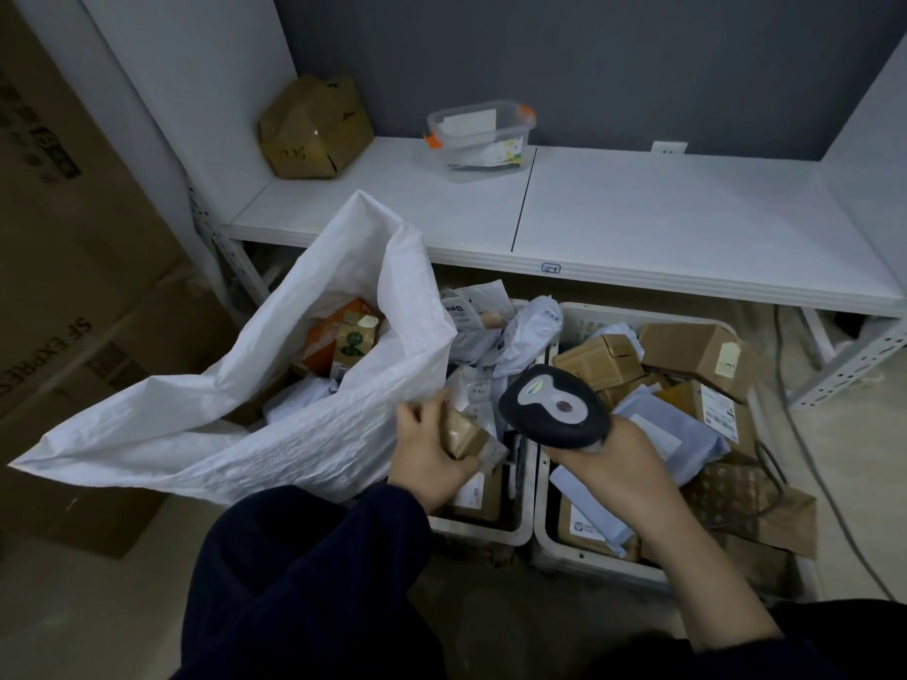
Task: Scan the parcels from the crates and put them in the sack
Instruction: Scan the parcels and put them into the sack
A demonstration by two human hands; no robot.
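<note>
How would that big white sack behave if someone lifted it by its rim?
Probably floppy: the white sack is creased and its rim sags and folds rather than standing stiff. Likely fairly heavy and bottom-weighted, since several parcels already lie inside. Its woven-looking fabric seems easy to grip, not slippery.

**Open sack left, crowded crates right**

Wide way down into the white sack (275,434), mouth gaping at centre left, parcels (343,336) low inside. Heaped full to the rim: both crates (589,319) at lower centre. Just above their far edge, a white shelf (662,223). Walling the left edge, cardboard boxes (73,267).
</note>
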